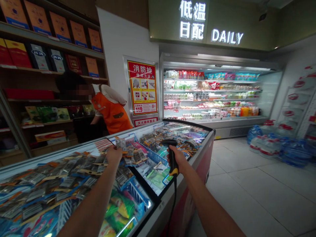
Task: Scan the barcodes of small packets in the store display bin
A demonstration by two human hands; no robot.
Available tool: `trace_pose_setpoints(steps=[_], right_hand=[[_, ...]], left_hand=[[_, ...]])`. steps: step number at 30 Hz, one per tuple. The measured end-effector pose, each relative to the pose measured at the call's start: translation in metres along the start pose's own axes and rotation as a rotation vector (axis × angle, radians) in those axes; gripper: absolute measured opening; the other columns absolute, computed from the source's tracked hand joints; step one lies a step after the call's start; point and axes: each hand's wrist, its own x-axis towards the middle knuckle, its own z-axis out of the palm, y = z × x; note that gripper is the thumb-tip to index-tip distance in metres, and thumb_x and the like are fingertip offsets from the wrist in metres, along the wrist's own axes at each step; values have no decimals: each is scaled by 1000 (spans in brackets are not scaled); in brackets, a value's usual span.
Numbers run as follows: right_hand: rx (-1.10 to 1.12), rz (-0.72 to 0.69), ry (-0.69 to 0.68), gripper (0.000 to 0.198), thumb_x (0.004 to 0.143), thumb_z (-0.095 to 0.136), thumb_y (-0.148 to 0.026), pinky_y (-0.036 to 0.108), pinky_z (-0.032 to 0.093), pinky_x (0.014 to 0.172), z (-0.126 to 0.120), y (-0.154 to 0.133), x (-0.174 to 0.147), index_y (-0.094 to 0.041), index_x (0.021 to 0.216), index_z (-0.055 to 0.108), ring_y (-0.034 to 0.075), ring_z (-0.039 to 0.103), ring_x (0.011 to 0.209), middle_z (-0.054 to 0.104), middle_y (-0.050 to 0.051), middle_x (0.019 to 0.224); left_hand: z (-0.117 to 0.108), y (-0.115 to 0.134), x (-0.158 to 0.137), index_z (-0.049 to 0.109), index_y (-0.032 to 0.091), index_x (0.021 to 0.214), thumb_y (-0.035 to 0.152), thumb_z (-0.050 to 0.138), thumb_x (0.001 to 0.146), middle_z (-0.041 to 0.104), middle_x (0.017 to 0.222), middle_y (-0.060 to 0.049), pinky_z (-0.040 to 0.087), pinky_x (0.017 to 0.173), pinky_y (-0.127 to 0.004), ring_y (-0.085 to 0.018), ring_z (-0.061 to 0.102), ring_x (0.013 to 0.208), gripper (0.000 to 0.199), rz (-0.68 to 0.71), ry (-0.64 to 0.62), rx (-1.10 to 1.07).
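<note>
Scanner (173,161) is held over the chest freezer (190,194) by the right grip (179,160), whose fingers are closed around the upright handle, which suits keeping the head level. That head faces left, towards a small packet (120,143) at the left grip (114,154); the fingers there look pinched together at its lower edge, perhaps so that most of its surface stays uncovered, though the far side of the pinch is hidden. The scanner and packet are near each other but apart, probably to leave room for the scanner to face the printed wrapping. From the handle's base a cable (174,197) hangs down beside the freezer, seemingly kept on the outer side so it does not drag across the goods. Many similar packets (71,177) lie flat and overlapping across the freezer's left part, a spread that keeps many of them within reach. Blue baskets (154,154) seem to keep the goods in separate groups. Across the freezer, a co-worker in an orange apron (111,112) bends beside the shelves (55,71), likely to get at something low.
</note>
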Motion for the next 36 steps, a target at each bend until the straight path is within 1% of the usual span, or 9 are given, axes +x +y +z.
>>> trace_pose_setpoints(steps=[4,7,11,13,17,22,26,31,36], right_hand=[[62,8,29,23,75,46,-39,20,36,32,-8,-1,3,-17,72,49,9,46,34,50,-3,43],[80,1,42,23,74,47,-40,19,35,31,-15,-1,6,-17,70,48,9,46,34,49,-3,43],[92,5,47,23,74,48,-39,20,36,32,-22,-2,9,-17,70,49,9,46,34,50,-3,43],[104,11,57,23,74,48,-39,20,36,31,-25,-4,10,-17,70,49,9,46,34,49,-3,44],[118,-3,105,23,75,47,-39,20,36,31,-36,-7,12,-17,72,50,9,47,34,50,-3,44],[117,-6,118,23,75,47,-39,19,36,31,-48,-8,16,-17,71,50,9,46,34,50,-3,44],[110,-2,137,23,75,47,-39,19,35,30,-51,-7,20,-17,72,50,9,46,33,50,-3,44],[108,4,138,23,74,48,-39,19,35,30,-51,-6,25,-16,71,49,9,46,34,51,-2,45],[106,11,160,23,73,49,-39,20,36,31,-48,-4,27,-16,72,49,9,46,33,51,-3,45]], left_hand=[[-27,-18,14,56,17,98,21,47,69,61,91,-10,43,77,-41,-29,55,92,31,-71,104,123],[-34,-18,12,55,15,102,19,47,69,58,98,-11,42,78,-39,-29,52,95,34,-11,172,212],[-23,3,-4,54,16,103,22,46,70,53,107,-13,38,81,-43,-31,45,101,34,180,330,294],[-8,19,-14,54,17,102,22,45,70,52,109,-12,37,82,-42,-29,44,102,34,270,330,291],[37,52,-32,54,17,103,16,41,71,53,109,-9,34,89,-34,-23,44,105,35,440,118,246],[105,76,-55,50,12,112,8,36,72,50,118,-10,27,96,-28,-17,40,113,43,590,-272,305],[148,79,-68,39,16,123,15,35,76,35,134,-9,21,100,-41,-20,27,124,47,653,-550,399],[167,77,-63,33,23,128,35,30,82,26,140,-5,8,97,-57,-27,12,129,48,653,-715,461],[160,68,-65,40,27,123,39,34,81,41,131,-5,6,97,-57,-28,19,127,44,708,-680,488]])
